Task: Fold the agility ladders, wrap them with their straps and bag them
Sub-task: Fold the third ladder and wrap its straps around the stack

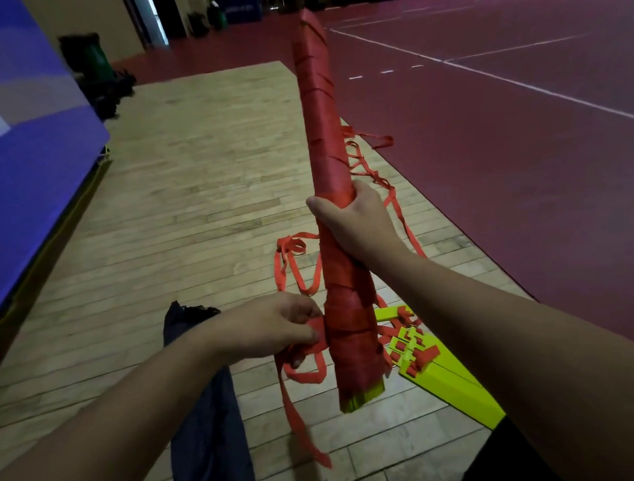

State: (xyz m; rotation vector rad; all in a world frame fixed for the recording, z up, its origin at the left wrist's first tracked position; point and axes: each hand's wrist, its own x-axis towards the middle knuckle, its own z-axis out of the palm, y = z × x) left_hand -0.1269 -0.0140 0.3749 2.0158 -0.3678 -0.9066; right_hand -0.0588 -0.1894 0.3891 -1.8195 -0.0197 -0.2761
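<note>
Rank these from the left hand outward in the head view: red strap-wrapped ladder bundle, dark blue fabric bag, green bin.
1. Red strap-wrapped ladder bundle: its strap pinched by the left hand.
2. Dark blue fabric bag: on the floor beneath.
3. Green bin: far back left.

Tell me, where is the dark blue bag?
In the head view, the dark bag lies on the wooden floor, bottom left of centre, beside the left hand and left of the red-wrapped ladder bundle.
</note>
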